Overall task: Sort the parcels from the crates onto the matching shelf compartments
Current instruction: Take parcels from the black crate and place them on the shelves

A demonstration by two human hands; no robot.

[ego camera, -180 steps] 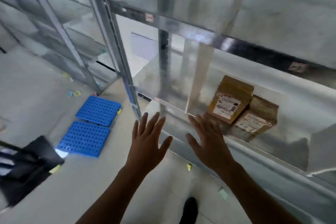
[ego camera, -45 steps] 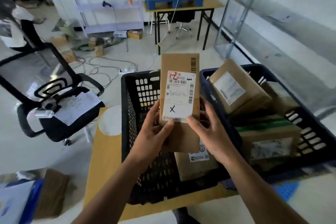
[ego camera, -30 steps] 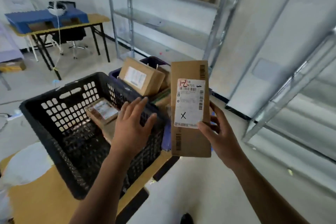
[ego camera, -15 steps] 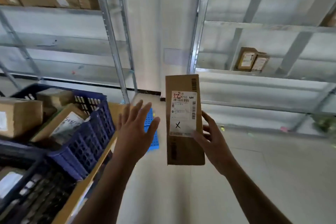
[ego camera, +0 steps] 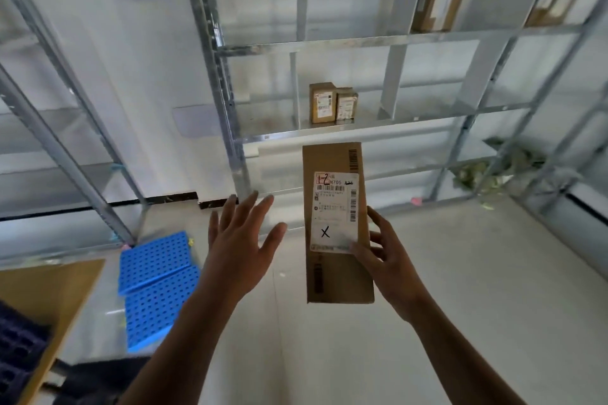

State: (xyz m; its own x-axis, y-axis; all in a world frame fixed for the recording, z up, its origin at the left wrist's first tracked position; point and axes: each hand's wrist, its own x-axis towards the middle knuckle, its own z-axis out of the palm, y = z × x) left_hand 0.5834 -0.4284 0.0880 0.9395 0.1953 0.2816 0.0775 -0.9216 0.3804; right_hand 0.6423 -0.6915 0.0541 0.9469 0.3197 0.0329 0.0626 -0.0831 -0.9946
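My right hand (ego camera: 386, 260) holds a tall brown cardboard parcel (ego camera: 335, 276) upright by its right edge. Its white label reads "1-2" in red, with a black X below. My left hand (ego camera: 241, 246) hovers open to the left of the parcel, fingers spread, touching nothing. Straight ahead stands the metal shelf rack (ego camera: 329, 131). Two small brown parcels (ego camera: 332, 103) stand side by side in a middle compartment. Higher up, one parcel (ego camera: 437, 5) and another parcel (ego camera: 556, 5) stand in upper compartments.
Two blue perforated plastic panels (ego camera: 158, 286) lie on the floor at lower left. A wooden table corner (ego camera: 46, 299) and a dark crate edge (ego camera: 16, 352) show at the far left. A second metal rack (ego camera: 59, 141) stands at the left. Crumpled plastic (ego camera: 493, 171) lies on a low shelf at right.
My view has swung from the crates to the shelf rack, which is now closer. My left hand let go of the parcel and hangs open; my right hand keeps holding it.
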